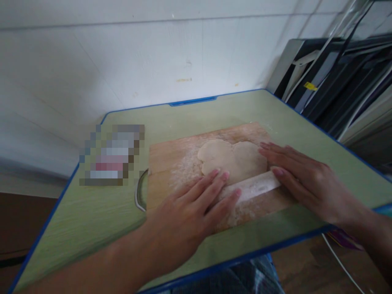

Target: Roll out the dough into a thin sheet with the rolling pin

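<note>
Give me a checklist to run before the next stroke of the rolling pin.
1. Left hand on the rolling pin: ok, fingers extended over one end.
2. Right hand at the other end: ok, fingers extended.
3. Dough on the wooden board: ok, lying flattened.
4. Flour on the board: ok, dusted around the dough.
5. Rounded outline: not ok, far edge notched.
6. Even thickness: cannot tell.
</note>
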Tool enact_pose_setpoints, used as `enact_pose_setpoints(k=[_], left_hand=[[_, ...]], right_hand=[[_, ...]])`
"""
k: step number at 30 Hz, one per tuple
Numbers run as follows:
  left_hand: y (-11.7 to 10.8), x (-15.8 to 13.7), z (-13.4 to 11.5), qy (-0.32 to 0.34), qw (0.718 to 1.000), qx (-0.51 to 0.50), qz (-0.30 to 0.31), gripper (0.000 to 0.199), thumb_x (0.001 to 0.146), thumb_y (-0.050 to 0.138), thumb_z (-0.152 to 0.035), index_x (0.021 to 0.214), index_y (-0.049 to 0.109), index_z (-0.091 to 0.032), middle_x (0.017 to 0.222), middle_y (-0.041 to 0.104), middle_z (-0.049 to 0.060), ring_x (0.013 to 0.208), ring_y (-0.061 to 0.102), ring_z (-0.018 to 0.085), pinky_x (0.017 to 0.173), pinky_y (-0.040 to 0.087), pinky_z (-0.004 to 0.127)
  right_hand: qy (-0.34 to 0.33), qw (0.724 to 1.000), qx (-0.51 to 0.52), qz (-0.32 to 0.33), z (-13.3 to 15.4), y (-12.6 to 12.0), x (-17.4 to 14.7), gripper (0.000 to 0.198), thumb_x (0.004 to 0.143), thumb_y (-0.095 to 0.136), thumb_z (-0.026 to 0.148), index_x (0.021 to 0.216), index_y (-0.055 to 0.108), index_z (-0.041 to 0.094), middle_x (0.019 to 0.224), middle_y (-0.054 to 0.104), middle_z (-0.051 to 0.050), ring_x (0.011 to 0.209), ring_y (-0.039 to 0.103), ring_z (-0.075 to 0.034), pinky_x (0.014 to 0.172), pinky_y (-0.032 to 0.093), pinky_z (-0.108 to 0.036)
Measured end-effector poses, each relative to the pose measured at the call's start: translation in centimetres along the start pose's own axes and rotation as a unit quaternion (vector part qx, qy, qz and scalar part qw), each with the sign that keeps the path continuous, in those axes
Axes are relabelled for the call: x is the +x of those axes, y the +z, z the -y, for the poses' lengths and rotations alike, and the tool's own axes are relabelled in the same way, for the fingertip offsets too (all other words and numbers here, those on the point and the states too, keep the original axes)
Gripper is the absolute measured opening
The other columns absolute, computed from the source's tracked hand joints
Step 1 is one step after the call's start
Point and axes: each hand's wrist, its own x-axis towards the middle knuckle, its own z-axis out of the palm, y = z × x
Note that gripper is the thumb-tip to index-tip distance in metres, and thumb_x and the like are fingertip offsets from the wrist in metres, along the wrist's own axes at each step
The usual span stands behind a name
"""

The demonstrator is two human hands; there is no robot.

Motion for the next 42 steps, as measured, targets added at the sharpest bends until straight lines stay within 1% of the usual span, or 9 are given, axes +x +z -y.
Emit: enact_pose_setpoints(k=[4,10,14,17,21,25,31,36,42], left_hand=[[0.0,0.3,0.6,-0.027,0.999,0.029,0.013,0.049,0.097,0.031,-0.02,0.145,0.023,-0.02,0.149,0.034,0.01,0.138,0.028,0.023,0.107,0.037,0.039],[-1.2,1.8,2.4,-0.11,0.993,0.03,0.031,0.048,0.099,0.029,-0.039,0.138,0.039,-0.013,0.144,0.041,0.016,0.133,0.038,0.027,0.105,0.037,0.043],[-1.7,3.5,4.5,-0.16,0.986,0.003,0.042,0.053,0.1,0.017,-0.038,0.136,0.04,-0.007,0.141,0.044,0.017,0.132,0.04,0.026,0.107,0.033,0.042],[-1.5,5.0,6.4,-0.19,0.979,-0.035,0.056,0.053,0.099,0.016,-0.038,0.136,0.041,-0.01,0.138,0.049,0.014,0.128,0.045,0.024,0.106,0.035,0.04],[-1.2,6.4,8.3,-0.158,0.981,-0.068,0.09,0.055,0.099,0.015,-0.04,0.134,0.045,-0.01,0.138,0.049,0.013,0.13,0.042,0.022,0.109,0.03,0.038],[-1.2,6.8,8.5,-0.129,0.977,-0.06,0.157,0.055,0.098,0.012,-0.032,0.138,0.039,-0.007,0.146,0.037,0.014,0.138,0.028,0.024,0.111,0.025,0.04],[-1.1,5.9,7.3,-0.118,0.985,-0.077,0.103,0.057,0.098,0.012,-0.036,0.142,0.033,-0.008,0.149,0.033,0.011,0.141,0.021,0.02,0.114,0.02,0.037],[-1.1,4.9,6.3,-0.139,0.982,-0.087,0.09,0.059,0.098,0.011,-0.042,0.142,0.033,-0.01,0.149,0.031,0.011,0.14,0.024,0.02,0.114,0.023,0.04],[-1.1,3.5,5.1,-0.125,0.986,-0.103,0.033,0.055,0.099,0.018,-0.042,0.14,0.037,-0.01,0.145,0.038,0.011,0.137,0.032,0.021,0.111,0.03,0.042]], right_hand=[[0.013,1.0,0.011,-0.013,-0.4,0.0,1.2,0.043,0.094,0.038,0.033,0.13,0.051,0.014,0.134,0.054,-0.012,0.127,0.045,-0.024,0.105,0.038,-0.047],[0.025,1.0,-0.002,-0.001,-1.4,0.5,3.9,0.047,0.095,0.033,0.04,0.127,0.054,0.013,0.135,0.053,-0.014,0.127,0.046,-0.025,0.105,0.037,-0.048],[0.033,0.999,0.018,0.022,-2.5,1.0,5.6,0.05,0.096,0.028,0.043,0.125,0.056,0.013,0.132,0.056,-0.012,0.127,0.045,-0.024,0.106,0.035,-0.049],[0.038,0.998,0.025,0.035,-3.6,1.5,6.5,0.049,0.095,0.029,0.044,0.122,0.059,0.017,0.13,0.058,-0.008,0.128,0.044,-0.024,0.108,0.032,-0.05],[0.037,0.997,0.04,0.06,-4.6,1.9,6.9,0.054,0.093,0.025,0.051,0.127,0.055,0.021,0.136,0.052,-0.007,0.13,0.04,-0.023,0.108,0.031,-0.05],[0.0,0.991,0.068,0.111,-4.5,1.4,6.2,0.061,0.093,0.02,0.055,0.132,0.049,0.019,0.142,0.045,-0.008,0.133,0.034,-0.021,0.11,0.026,-0.048],[0.015,0.99,0.045,0.135,-2.6,0.5,4.8,0.057,0.097,0.027,0.043,0.143,0.032,0.009,0.151,0.026,-0.011,0.14,0.016,-0.017,0.115,0.015,-0.045],[0.058,0.99,0.0,0.128,-0.8,0.3,3.6,0.055,0.097,0.022,0.043,0.136,0.044,0.01,0.145,0.039,-0.01,0.136,0.029,-0.02,0.112,0.025,-0.047],[0.007,0.996,-0.082,0.043,0.8,0.1,2.1,0.048,0.095,0.028,0.033,0.126,0.054,0.008,0.129,0.055,-0.013,0.118,0.053,-0.025,0.095,0.047,-0.05]])
